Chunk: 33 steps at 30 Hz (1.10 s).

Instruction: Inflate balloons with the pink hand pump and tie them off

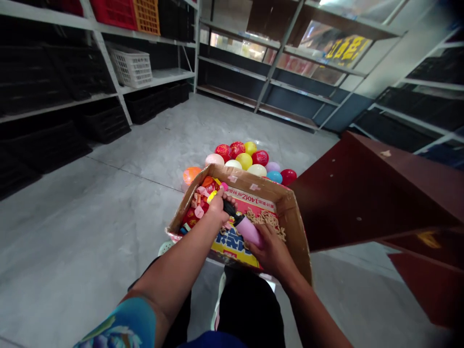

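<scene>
A hand balloon pump point(248, 231) with a pink-purple barrel and a black end slants over an open cardboard box point(299, 227). My right hand point(272, 249) is wrapped around its barrel. At the black end, my left hand point(219, 207) is closed. Bits of yellow and pink show beside its fingers; whether it also grips a balloon is hard to make out. Uninflated balloons point(198, 205) in red, pink and orange lie in the box's left side. A tangle of tan strands point(266, 218) lies at its right.
Several inflated balloons point(244, 161) rest on the floor behind the box. A dark red wooden piece point(337, 193) stands close on the right. Metal shelves point(268, 77) line the walls, with black crates point(105, 118) and a white basket point(132, 66) at left.
</scene>
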Available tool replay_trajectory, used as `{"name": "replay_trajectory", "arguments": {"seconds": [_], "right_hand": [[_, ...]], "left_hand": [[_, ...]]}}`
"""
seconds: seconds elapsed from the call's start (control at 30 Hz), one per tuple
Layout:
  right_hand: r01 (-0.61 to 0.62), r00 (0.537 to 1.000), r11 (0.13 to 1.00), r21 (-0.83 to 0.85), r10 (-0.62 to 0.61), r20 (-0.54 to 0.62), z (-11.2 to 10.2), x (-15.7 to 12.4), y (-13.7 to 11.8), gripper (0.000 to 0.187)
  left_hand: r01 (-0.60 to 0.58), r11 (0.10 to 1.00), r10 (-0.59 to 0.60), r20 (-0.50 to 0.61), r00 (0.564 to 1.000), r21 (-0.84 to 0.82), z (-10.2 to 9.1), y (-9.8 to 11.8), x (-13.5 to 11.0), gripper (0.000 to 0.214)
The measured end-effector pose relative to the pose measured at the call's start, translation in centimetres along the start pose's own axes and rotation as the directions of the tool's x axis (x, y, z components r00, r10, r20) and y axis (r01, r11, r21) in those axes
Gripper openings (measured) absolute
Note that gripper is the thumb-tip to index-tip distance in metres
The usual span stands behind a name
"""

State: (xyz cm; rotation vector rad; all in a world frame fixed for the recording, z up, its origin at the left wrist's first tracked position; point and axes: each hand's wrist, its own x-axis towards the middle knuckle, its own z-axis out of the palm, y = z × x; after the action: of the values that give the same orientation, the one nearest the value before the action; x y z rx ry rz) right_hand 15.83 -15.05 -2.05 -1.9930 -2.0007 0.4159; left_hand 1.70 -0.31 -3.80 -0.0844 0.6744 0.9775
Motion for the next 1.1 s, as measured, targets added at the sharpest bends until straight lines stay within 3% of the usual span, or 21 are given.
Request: {"name": "replay_trajectory", "arguments": {"seconds": [0.17, 0.33, 0.5, 0.7, 0.87, 1.1], "right_hand": [[-0.004, 0.997, 0.999, 0.054, 0.000, 0.075, 0.7, 0.8, 0.9, 0.060], [-0.121, 0.982, 0.989, 0.082, 0.107, 0.156, 1.0, 0.4, 1.5, 0.026], [-0.133, 0.977, 0.983, 0.125, 0.109, 0.184, 0.4, -1.1, 3.2, 0.020], [-0.138, 0.974, 0.976, 0.166, 0.103, 0.202, 1.5, -0.6, 4.0, 0.025], [-0.099, 0.983, 0.975, 0.198, 0.065, 0.172, 2.2, 1.7, 1.6, 0.025], [-0.144, 0.980, 0.961, 0.235, 0.106, 0.166, 2.6, 3.5, -0.6, 0.028]], "left_hand": [[-0.147, 0.988, 0.144, 0.063, 0.988, 0.046, 1.9, 1.5, -1.2, 0.046], [-0.226, 0.970, 0.218, 0.094, 0.971, 0.084, 2.7, 3.8, -1.5, 0.044], [-0.284, 0.958, 0.279, 0.112, 0.954, 0.028, 2.4, 5.7, -1.1, 0.043], [-0.303, 0.950, 0.297, 0.083, 0.951, 0.079, 2.8, 4.9, -1.2, 0.043], [-0.293, 0.951, 0.282, 0.110, 0.953, 0.097, 2.9, 3.8, -1.0, 0.045], [-0.280, 0.950, 0.266, 0.115, 0.957, 0.136, 2.8, 3.7, -0.8, 0.045]]}}
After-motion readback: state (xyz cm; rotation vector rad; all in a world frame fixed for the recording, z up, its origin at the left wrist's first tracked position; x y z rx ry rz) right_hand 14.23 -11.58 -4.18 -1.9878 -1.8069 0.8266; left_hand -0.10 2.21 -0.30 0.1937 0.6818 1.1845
